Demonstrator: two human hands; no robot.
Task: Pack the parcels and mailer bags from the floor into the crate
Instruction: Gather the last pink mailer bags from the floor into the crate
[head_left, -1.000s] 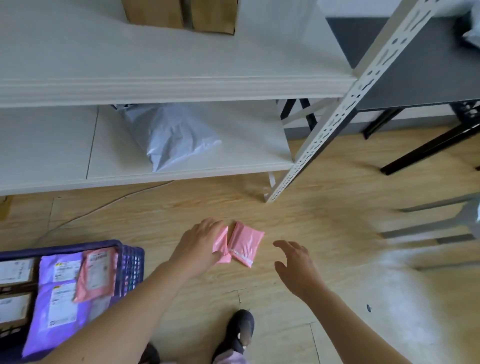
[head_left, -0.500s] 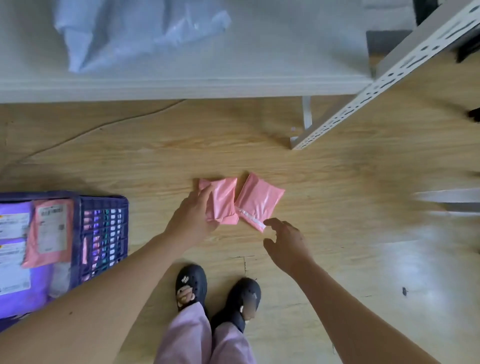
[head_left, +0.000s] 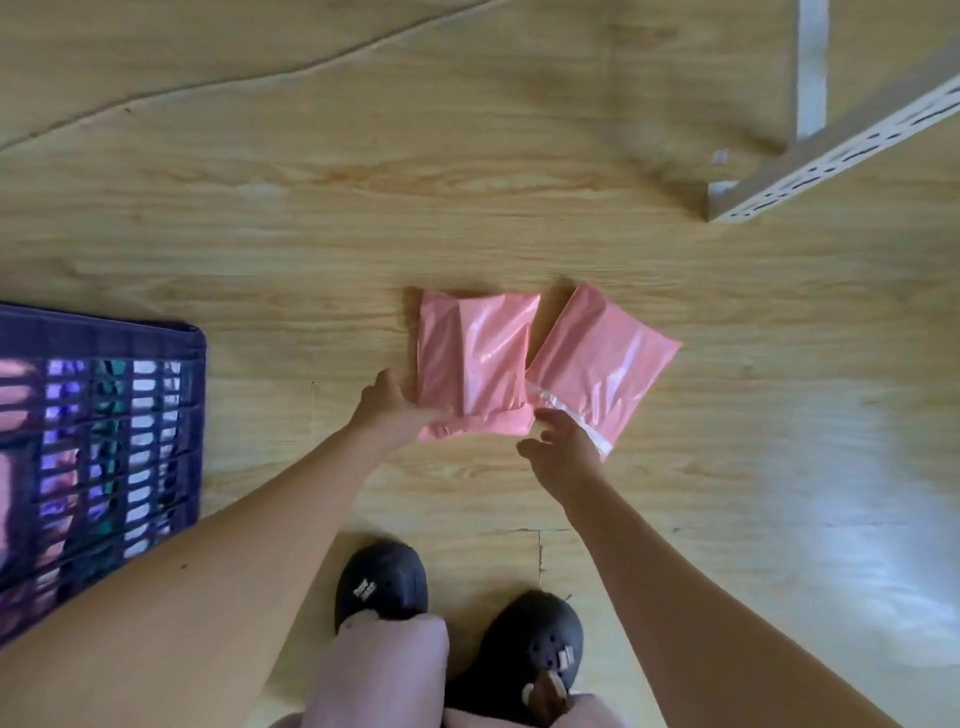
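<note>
**Desk:** What is nearest the camera?

**Photographer:** A person in pale pink trousers (head_left: 379, 670) and black shoes (head_left: 382, 587) stands on a wooden floor (head_left: 291, 208), both bare arms reaching down and forward.

**Desk:** And the hands?

**Photographer:** The left hand (head_left: 392, 410) holds the left pink bag (head_left: 475, 358) at its near left corner. The thumb lies along the bag's left edge and the fingers are tucked out of sight beneath it. The right hand (head_left: 558, 452) is loosely spread and grasps nothing. Its fingertips (head_left: 540, 415) are at the near edge of the right pink bag (head_left: 597, 364), beside the pale sealing strip.

**Desk:** Where do the bags lie?

**Photographer:** Side by side on the floor just beyond the shoes, nearly meeting at their near corners. The right one is turned at a slant.

**Desk:** The crate?

**Photographer:** The dark blue crate (head_left: 104, 447) sits at the left edge of the picture, well apart from the bags. Purple and pink packages show blurred through its slotted wall.

**Desk:** Farther back?

**Photographer:** A white slotted shelf post (head_left: 831, 156) meets the floor at far right, and a thin cable (head_left: 260, 78) crosses the boards at the far left.
</note>
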